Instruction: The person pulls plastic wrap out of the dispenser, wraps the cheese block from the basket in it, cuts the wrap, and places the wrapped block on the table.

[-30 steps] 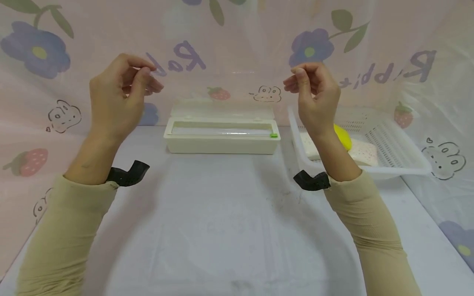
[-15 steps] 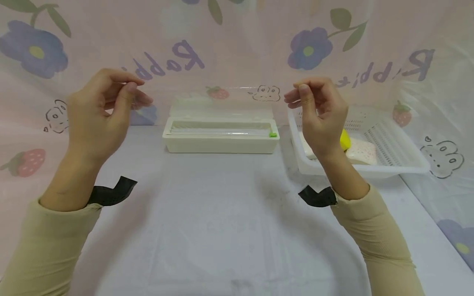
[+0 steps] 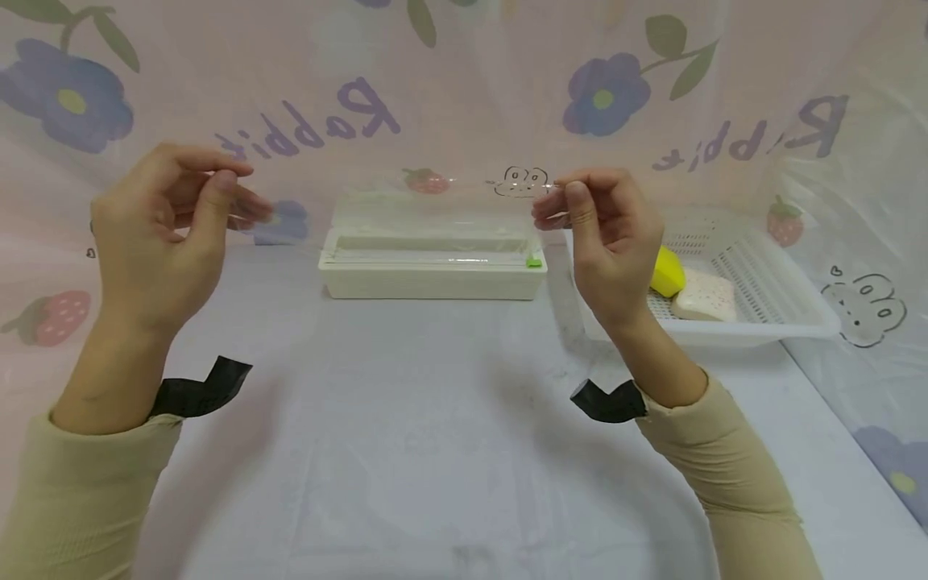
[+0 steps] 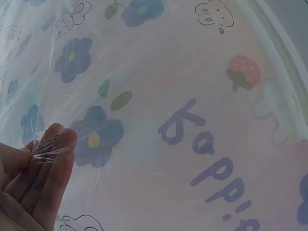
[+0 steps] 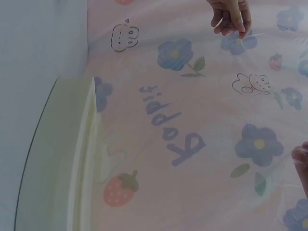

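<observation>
A thin clear sheet of cling film (image 4: 45,147) spans between my two raised hands, visible by its glints and wrinkles. My left hand (image 3: 163,234) pinches one side between thumb and fingertips; creases gather there in the left wrist view. On the other side, the thumb and index finger of my right hand (image 3: 616,250) pinch the film. Behind and below the sheet, a cream cling film dispenser box (image 3: 433,283) sits on the table with its lid raised. A green slider (image 3: 534,263) is at its right end.
Right of the box stands a white perforated basket (image 3: 761,330), partly behind my right hand. It holds a yellow object (image 3: 669,272) and a pale speckled block (image 3: 705,296). A printed curtain (image 3: 464,97) hangs behind the white table (image 3: 435,435).
Both hands have come down. My left hand has moved further left, widening the gap between them; my right hand has shifted slightly left in the last half second. The film stays held.
</observation>
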A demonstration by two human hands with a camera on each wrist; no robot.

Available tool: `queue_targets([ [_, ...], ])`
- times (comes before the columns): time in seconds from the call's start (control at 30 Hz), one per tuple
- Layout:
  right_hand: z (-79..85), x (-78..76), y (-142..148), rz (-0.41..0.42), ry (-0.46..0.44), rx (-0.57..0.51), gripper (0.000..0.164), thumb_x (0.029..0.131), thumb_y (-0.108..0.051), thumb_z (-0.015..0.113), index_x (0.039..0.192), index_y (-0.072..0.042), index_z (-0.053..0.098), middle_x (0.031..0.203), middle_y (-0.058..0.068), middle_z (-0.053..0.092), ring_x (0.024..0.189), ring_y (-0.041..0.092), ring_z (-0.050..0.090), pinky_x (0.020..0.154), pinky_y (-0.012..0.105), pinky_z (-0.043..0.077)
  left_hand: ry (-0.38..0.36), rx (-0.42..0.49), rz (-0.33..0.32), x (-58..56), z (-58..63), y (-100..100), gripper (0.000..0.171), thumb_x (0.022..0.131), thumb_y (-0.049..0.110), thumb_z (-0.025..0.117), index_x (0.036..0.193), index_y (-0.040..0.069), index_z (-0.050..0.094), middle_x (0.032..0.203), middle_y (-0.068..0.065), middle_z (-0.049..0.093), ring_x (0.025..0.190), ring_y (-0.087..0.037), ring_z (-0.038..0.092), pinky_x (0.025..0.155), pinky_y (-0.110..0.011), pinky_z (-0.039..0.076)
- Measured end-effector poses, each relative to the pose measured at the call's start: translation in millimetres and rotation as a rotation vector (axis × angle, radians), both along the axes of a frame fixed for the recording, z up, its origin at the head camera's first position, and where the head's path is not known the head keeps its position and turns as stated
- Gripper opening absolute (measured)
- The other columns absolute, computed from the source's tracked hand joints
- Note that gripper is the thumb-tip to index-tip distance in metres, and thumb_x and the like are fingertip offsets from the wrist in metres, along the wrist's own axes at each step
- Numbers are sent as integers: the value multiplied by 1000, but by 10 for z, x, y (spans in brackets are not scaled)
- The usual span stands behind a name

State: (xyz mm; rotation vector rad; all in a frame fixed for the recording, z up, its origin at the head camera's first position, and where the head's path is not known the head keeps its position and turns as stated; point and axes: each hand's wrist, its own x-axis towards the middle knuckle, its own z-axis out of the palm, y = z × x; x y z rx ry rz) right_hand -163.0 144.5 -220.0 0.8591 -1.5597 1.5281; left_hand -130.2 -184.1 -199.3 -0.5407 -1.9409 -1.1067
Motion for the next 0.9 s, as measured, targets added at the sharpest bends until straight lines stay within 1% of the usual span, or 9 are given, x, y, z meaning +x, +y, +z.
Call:
queue_targets([
  [0.1,-66,47,-11,33,-22,17,9,94,8,52,95,16,57,84,0,71,72,17,70,65,28,58,-46,-11,-40,59,-65,-33,16,93,1,56,95,-13,65,76,22,67,66,3,66,64,-10,52],
  [0.23,-201,93,27,47,-13,43,22,95,-3,55,92,19,54,84,-2,71,72,15,70,63,26,58,-133,-68,-100,159,-167,-87,13,91,-5,56,95,-11,66,75,18,68,65,1,65,63,-11,52],
  [0.37,-350,107,103,31,-23,99,30,96,-10,58,91,19,55,84,-6,70,70,11,68,63,23,57,-172,-126,-113,206,-273,-123,12,90,-7,57,96,-8,67,76,18,68,66,3,65,65,-9,51],
  [0.43,-425,116,138,33,-43,125,30,96,-11,58,91,19,56,85,-7,70,69,10,68,63,22,56,-185,-139,-126,207,-343,-130,14,88,-8,58,98,-5,68,78,17,68,68,3,64,66,-8,50],
  [0.53,-533,146,203,18,-75,167,30,96,-12,58,91,17,58,85,-9,70,69,8,68,63,20,56,-220,-164,-173,224,-454,-127,22,83,-12,63,101,-1,69,80,14,69,72,2,65,69,-8,50],
  [0.63,-626,185,280,27,-106,206,28,96,-12,58,91,15,59,87,-8,70,69,8,68,63,20,56,-261,-234,-205,259,-556,-123,31,76,-12,71,102,6,70,82,12,70,76,3,64,70,-8,49],
  [0.73,-696,219,355,42,-135,266,23,95,-9,58,92,13,60,88,-3,68,71,8,68,63,20,56,-306,-316,-219,290,-648,-122,36,73,-9,75,102,12,71,84,11,71,78,6,64,70,-9,50],
  [0.83,-760,255,427,58,-156,325,18,94,-6,59,92,11,62,86,4,66,73,8,68,62,20,56,-361,-373,-229,307,-719,-127,33,76,-4,76,101,17,71,84,10,72,78,6,64,70,-10,51],
  [0.9,-804,290,473,64,-168,360,14,93,-4,60,93,10,63,82,7,65,70,7,67,59,19,56,-404,-390,-239,325,-753,-138,27,79,0,75,99,19,70,83,9,72,76,5,64,68,-11,51],
])
